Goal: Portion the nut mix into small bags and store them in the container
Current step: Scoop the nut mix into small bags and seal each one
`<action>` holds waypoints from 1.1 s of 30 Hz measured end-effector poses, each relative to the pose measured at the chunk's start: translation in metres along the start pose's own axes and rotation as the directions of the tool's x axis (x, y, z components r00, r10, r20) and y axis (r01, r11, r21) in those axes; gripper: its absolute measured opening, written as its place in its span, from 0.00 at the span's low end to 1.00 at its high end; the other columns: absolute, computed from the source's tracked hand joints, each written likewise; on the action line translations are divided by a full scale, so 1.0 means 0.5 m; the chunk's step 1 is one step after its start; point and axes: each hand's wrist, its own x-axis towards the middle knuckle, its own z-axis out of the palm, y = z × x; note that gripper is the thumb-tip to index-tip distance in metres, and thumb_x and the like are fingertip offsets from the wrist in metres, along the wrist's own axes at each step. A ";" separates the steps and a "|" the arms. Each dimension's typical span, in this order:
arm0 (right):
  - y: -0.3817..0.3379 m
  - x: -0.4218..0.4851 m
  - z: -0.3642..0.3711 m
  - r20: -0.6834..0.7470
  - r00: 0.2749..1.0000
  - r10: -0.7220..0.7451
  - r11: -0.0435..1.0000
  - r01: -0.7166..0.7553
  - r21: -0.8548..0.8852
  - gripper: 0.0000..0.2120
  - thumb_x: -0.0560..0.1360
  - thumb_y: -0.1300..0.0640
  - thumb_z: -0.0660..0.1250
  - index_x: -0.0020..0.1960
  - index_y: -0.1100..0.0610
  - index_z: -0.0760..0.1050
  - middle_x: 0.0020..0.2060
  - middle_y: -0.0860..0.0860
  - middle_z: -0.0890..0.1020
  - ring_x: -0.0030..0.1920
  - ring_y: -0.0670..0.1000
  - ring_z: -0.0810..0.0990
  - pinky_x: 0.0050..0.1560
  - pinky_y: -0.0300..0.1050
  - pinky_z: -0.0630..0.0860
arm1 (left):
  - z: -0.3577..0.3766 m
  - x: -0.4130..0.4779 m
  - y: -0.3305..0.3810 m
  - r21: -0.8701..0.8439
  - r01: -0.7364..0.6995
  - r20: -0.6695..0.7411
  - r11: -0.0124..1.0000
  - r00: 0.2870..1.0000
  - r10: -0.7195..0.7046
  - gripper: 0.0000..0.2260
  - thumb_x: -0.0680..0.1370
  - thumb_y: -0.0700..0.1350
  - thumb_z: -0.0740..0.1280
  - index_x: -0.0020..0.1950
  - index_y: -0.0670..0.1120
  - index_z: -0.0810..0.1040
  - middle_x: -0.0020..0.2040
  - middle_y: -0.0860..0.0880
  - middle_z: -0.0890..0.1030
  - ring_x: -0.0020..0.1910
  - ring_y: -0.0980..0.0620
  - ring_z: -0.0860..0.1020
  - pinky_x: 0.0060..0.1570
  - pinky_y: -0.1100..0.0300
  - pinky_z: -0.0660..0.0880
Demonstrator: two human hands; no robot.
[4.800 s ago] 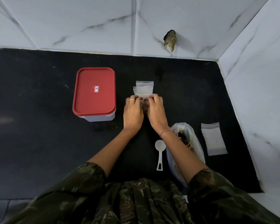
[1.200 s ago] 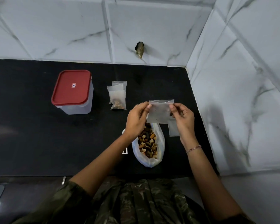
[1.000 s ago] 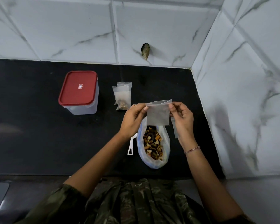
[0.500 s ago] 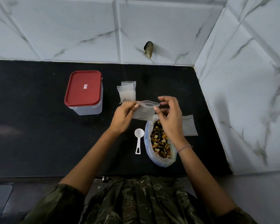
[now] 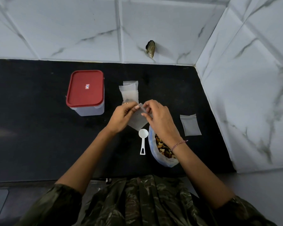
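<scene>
Both hands, left hand (image 5: 121, 116) and right hand (image 5: 158, 118), pinch 1 empty small bag (image 5: 136, 121) by its mouth, just above the scoop (image 5: 143, 139) and beside the nut mix bag (image 5: 160, 147).

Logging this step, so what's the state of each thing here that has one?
Red-lidded clear plastic container: lid on.
Small clear plastic bag in hand: empty, held.
Left hand: pinches that bag's top.
Right hand: pinches it too.
White plastic scoop: empty, lying flat.
Large clear bag of nut mix: open, lying down.
Flat clear bag at right: empty, lying flat.
Two overlapping small bags behind: lying down.
</scene>
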 end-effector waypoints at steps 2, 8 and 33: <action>-0.001 0.003 0.005 0.019 0.998 0.061 0.997 -0.061 0.037 0.09 0.75 0.57 0.68 0.53 0.57 0.74 0.46 0.50 0.79 0.44 0.47 0.79 0.46 0.49 0.79 | 0.003 -0.004 -0.003 0.039 -0.015 -0.046 0.999 0.999 0.017 0.11 0.79 0.47 0.60 0.59 0.53 0.76 0.50 0.60 0.78 0.52 0.65 0.74 0.55 0.58 0.73; -0.010 0.012 -0.001 0.098 0.966 0.240 0.967 -0.247 0.061 0.06 0.77 0.54 0.65 0.53 0.54 0.72 0.42 0.47 0.81 0.40 0.43 0.79 0.40 0.38 0.78 | 0.015 -0.034 -0.059 0.449 -0.015 -0.150 0.893 0.984 0.092 0.39 0.71 0.65 0.64 0.76 0.47 0.59 0.69 0.46 0.71 0.68 0.47 0.68 0.67 0.48 0.64; -0.073 0.001 -0.091 0.165 0.973 0.160 0.937 -0.202 0.283 0.11 0.77 0.59 0.65 0.59 0.54 0.77 0.49 0.45 0.78 0.48 0.40 0.78 0.48 0.29 0.74 | 0.066 -0.064 -0.045 -0.314 0.088 -0.202 0.945 0.967 -0.157 0.23 0.66 0.39 0.79 0.58 0.40 0.76 0.54 0.45 0.79 0.55 0.52 0.78 0.54 0.56 0.78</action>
